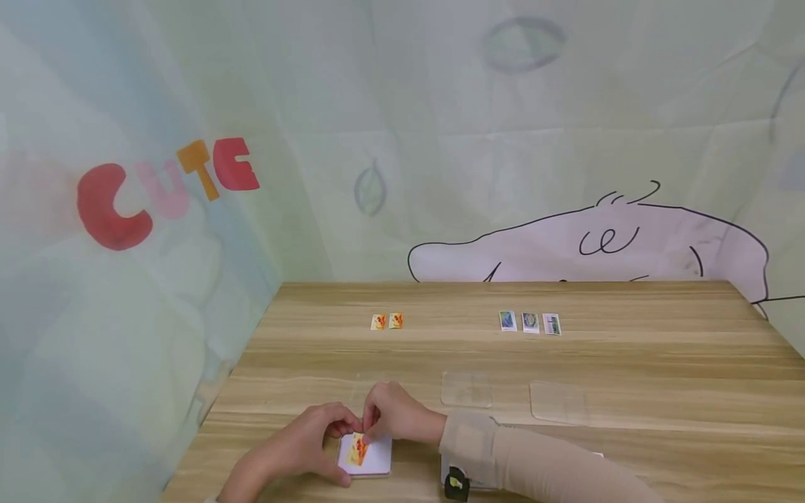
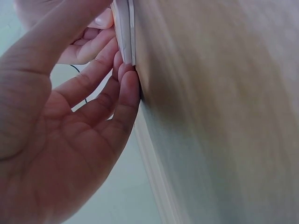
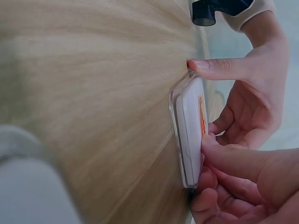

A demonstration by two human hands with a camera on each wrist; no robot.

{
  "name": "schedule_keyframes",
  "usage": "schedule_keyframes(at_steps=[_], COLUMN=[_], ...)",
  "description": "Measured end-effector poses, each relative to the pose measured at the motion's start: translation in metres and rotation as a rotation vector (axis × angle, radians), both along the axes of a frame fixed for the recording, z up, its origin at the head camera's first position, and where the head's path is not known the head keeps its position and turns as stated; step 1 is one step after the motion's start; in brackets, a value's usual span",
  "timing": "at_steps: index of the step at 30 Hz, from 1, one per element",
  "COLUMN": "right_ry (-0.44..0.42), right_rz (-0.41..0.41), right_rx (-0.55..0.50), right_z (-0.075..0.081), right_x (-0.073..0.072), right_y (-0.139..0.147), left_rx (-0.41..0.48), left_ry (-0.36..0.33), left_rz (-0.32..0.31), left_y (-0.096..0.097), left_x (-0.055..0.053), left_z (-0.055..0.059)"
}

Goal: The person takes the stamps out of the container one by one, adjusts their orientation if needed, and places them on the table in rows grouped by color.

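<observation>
Backdrop letters (image 1: 170,188): the word CUTE, beyond the left edge of the surface (image 1: 660,363); readable in the head view alone
Left grip (image 1: 308,440): towards the near edge, left of the surface's middle; grasping the white block (image 1: 379,457), thumb at its near side, fingers bent at its far side, parted by no more than the block; the left wrist view shows fingertips against the block's rim, which the head view hides
Block's place: between both hands, near the surface's near edge; the right wrist view, side-on, shows a clear layer beneath it, hardly visible from above; whether it touches the surface is hard to tell
Orange picture (image 1: 356,453): on the block's upper face, left of its middle; a thin bright strip in the right wrist view
Right grip (image 1: 399,412): almost closed, grasping the orange picture at its far right corner; thumb tip on it; the right wrist view adds the curled fingers by the block's rim
Far-edge pair: two orange pictures (image 1: 395,321), left of the far edge's middle; head view only
Clear plates (image 1: 467,389): flat, between the right hand and the right edge
Far-edge trio: three picture cards (image 1: 530,322), side by side, right of the pair
</observation>
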State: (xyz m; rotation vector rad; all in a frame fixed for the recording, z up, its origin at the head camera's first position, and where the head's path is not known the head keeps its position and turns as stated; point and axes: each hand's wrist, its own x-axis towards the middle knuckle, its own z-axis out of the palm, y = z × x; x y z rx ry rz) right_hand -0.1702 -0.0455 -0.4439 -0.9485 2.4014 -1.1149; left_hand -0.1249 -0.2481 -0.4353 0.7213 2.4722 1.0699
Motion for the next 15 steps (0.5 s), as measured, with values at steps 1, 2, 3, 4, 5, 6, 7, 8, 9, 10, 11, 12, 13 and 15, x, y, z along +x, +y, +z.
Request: schedule_keyframes(at_steps=[1, 2, 3, 4, 5, 6, 7, 8, 9, 10, 11, 12, 13, 15], right_ry=[0.003, 0.005, 0.006, 0.007, 0.007, 0.007, 0.005, 0.004, 0.001, -0.002, -0.007, -0.006, -0.008, -0.016], right_rz=[0.000, 0.000, -0.001, -0.001, -0.001, 0.000, -0.001, -0.003, -0.004, -0.006, -0.007, -0.009, -0.011, -0.015], right_rx=[0.001, 0.002, 0.002, 0.002, 0.003, 0.003, 0.002, 0.003, 0.004, 0.005, 0.006, 0.008, 0.010, 0.010], right_z=[0.0001, 0.0002, 0.0003, 0.0003, 0.0005, 0.0007, 0.0007, 0.0008, 0.0009, 0.0010, 0.0011, 0.0012, 0.0013, 0.0017], right_x=[0.0001, 0.0003, 0.0004, 0.0005, 0.0006, 0.0007, 0.0007, 0.0007, 0.0007, 0.0007, 0.0007, 0.0008, 0.0008, 0.0010], right_y=[0.0000, -0.0001, -0.0001, -0.0002, -0.0002, -0.0002, -0.0003, -0.0004, -0.0004, -0.0005, -0.0005, -0.0005, -0.0006, -0.0004], left_rx=[-0.002, -0.004, -0.006, -0.007, -0.007, -0.006, -0.006, -0.005, -0.004, -0.003, -0.004, -0.004, -0.005, -0.007], left_ry=[0.000, 0.000, 0.001, 0.001, 0.000, 0.001, 0.001, 0.000, -0.002, -0.003, -0.005, -0.006, -0.006, -0.007], left_rz=[0.000, 0.000, 0.000, 0.000, 0.000, -0.001, -0.002, -0.002, -0.001, -0.002, -0.001, -0.001, 0.001, 0.001], left_y=[0.0000, 0.0000, -0.0001, -0.0001, -0.0002, -0.0002, -0.0002, -0.0002, -0.0001, 0.0001, 0.0003, 0.0005, 0.0008, 0.0014], left_x=[-0.0001, -0.0002, -0.0002, -0.0002, -0.0001, 0.0000, 0.0001, 0.0002, 0.0002, 0.0001, 0.0000, -0.0001, -0.0003, -0.0005], left_z=[-0.0002, -0.0003, -0.0003, -0.0003, -0.0002, -0.0001, 0.0001, 0.0003, 0.0006, 0.0007, 0.0009, 0.0011, 0.0011, 0.0010])
